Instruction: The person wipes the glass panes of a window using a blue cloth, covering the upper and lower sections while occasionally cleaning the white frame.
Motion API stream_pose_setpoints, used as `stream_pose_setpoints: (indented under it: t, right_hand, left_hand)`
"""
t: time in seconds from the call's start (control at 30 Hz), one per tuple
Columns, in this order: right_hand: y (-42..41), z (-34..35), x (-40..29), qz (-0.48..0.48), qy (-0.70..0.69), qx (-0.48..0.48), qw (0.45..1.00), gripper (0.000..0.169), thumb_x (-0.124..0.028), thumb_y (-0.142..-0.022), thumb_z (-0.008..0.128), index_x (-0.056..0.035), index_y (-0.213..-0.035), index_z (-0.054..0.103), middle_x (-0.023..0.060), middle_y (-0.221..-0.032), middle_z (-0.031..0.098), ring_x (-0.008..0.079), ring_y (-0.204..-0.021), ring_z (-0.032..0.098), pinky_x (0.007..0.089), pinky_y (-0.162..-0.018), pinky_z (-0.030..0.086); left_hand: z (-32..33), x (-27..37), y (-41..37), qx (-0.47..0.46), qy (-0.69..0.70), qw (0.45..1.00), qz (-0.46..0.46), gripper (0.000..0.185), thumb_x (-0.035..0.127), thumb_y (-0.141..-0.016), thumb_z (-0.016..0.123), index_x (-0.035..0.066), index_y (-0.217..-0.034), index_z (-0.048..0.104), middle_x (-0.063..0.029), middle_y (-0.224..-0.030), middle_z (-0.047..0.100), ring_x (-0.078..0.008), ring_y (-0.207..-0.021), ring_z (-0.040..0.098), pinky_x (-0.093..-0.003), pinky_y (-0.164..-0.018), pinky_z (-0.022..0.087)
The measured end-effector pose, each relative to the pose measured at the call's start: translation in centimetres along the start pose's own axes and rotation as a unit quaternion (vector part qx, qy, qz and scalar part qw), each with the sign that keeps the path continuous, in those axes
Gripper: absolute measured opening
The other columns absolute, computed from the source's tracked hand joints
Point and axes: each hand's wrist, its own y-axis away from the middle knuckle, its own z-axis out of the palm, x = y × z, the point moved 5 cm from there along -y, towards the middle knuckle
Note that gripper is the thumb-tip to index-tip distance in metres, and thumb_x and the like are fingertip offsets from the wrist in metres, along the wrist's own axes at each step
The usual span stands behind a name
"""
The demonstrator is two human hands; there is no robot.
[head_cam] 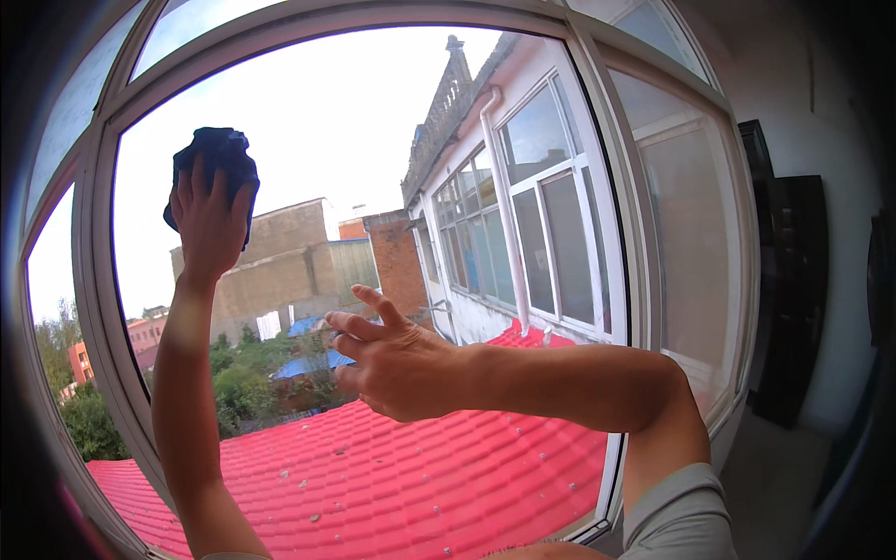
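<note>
My left hand [212, 222] presses a dark blue cloth [222, 143] against the upper left of a large window pane [315, 119]. Its fingers are spread over the bunched cloth, which sticks out above and on both sides of them. My right hand [406, 367] is raised in front of the lower middle of the pane, with its elbow bent and fingers apart and partly curled. No object is visible in it. Whether its fingertips touch the glass, I cannot tell.
A pale window frame [89, 210] borders the pane, with a side pane [689, 245] to the right. Dark furniture [791, 294] stands by the indoor wall at far right. Outside are a red tiled roof [392, 483], a building with windows [521, 203] and green trees [245, 381].
</note>
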Motion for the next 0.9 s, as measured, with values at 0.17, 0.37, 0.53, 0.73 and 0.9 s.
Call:
stream_pose_setpoints:
  t: [0.17, 0.37, 0.53, 0.73, 0.9]
  right_hand:
    - [4.1, -1.8, 2.5, 0.038, -0.004, -0.007, 0.999, 0.029, -0.026, -0.094, 0.07, -0.0077, -0.115, 0.076, 0.0197, -0.135, 0.063, 0.0358, -0.147, 0.042, 0.0661, -0.125, 0.01]
    - [11.0, -4.0, 7.3, 0.119, 0.024, -0.001, 0.993, 0.042, -0.027, -0.09, 0.077, -0.0062, -0.126, 0.07, 0.0218, -0.145, 0.054, 0.0359, -0.148, 0.041, 0.0669, -0.122, 0.017]
    - [17.0, -7.3, 12.3, 0.199, 0.101, 0.013, 0.975, 0.049, -0.027, -0.091, 0.078, -0.0052, -0.133, 0.065, 0.0204, -0.15, 0.049, 0.034, -0.148, 0.04, 0.0657, -0.121, 0.019]
    - [22.6, -9.4, 16.3, 0.275, 0.16, 0.027, 0.948, 0.059, -0.026, -0.092, 0.076, -0.0051, -0.143, 0.057, 0.0198, -0.154, 0.045, 0.0331, -0.149, 0.038, 0.0613, -0.124, 0.016]
    - [23.6, -10.8, 15.3, 0.267, 0.172, 0.033, 0.948, 0.055, -0.029, -0.092, 0.076, -0.006, -0.14, 0.061, 0.0187, -0.152, 0.047, 0.0323, -0.149, 0.038, 0.0591, -0.125, 0.015]
  left_hand:
    - [2.2, 3.8, -8.0, -0.022, 0.025, 0.996, -0.084, 0.065, 0.057, -0.105, 0.045, 0.011, -0.15, 0.054, -0.0262, -0.161, 0.038, -0.0507, -0.148, 0.034, -0.0659, -0.12, 0.024]
    - [0.9, 14.0, -16.0, 0.009, 0.053, 0.998, -0.036, 0.068, 0.062, -0.103, 0.044, 0.017, -0.154, 0.051, -0.0256, -0.16, 0.041, -0.0494, -0.148, 0.036, -0.0662, -0.12, 0.024]
    - [-0.6, 21.1, -22.3, 0.037, 0.102, 0.994, -0.029, 0.069, 0.065, -0.103, 0.037, 0.024, -0.158, 0.048, -0.0202, -0.163, 0.04, -0.0462, -0.151, 0.033, -0.0651, -0.122, 0.02]
    - [-3.3, 30.7, -28.5, -0.048, 0.13, 0.99, -0.031, 0.066, 0.059, -0.105, 0.037, 0.028, -0.163, 0.036, -0.0121, -0.171, 0.03, -0.0375, -0.159, 0.022, -0.0609, -0.127, 0.01]
    - [-4.5, 35.8, -31.6, -0.049, 0.156, 0.986, -0.025, 0.066, 0.054, -0.104, 0.04, 0.027, -0.163, 0.035, -0.0128, -0.17, 0.031, -0.0389, -0.158, 0.021, -0.0617, -0.126, 0.009]
